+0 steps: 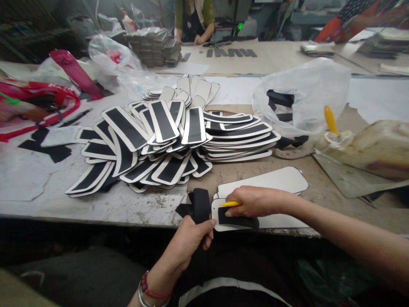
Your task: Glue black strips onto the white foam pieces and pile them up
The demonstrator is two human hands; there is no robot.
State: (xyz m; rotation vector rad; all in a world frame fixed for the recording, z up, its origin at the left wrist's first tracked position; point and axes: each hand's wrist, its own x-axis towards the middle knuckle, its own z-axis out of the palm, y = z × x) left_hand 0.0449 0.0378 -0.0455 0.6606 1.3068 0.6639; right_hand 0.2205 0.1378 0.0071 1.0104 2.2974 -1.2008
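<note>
Heap: white rounded panels with black strips down their middles, piled in a loose heap (193,128) on the counter (32,170).
Left hand: in front of the heap, the left hand (188,238) has its fingers curled closed around the lower end of a folded black band (201,204); the thumb reaches out straight, its tip at the near left corner of a white panel.
Black band: stands up from that hand, just in front of the heap's near edge, its upper end bent over in a loop.
Right hand: in front of the heap and to its right, the right hand (252,202) has its fingers drawn in, with a yellow tool (230,204) pinched between thumb and fingers; the thumb bears down on a black strip.
Yellow tool: lies almost level in the grip, its tapered end toward the left hand.
White panel: the white panel (215,211) lies flat at the counter's edge, in front of the heap and to its right.
Black strip: the black strip (238,221) lies on that panel, inside its left end, the far part dark under the hand.
Second panel: another white panel (271,179) lies between the heap and the worked panel, partly beneath it.
Plastic bag: the clear plastic bag (309,81) sits behind the heap, to its right.
</note>
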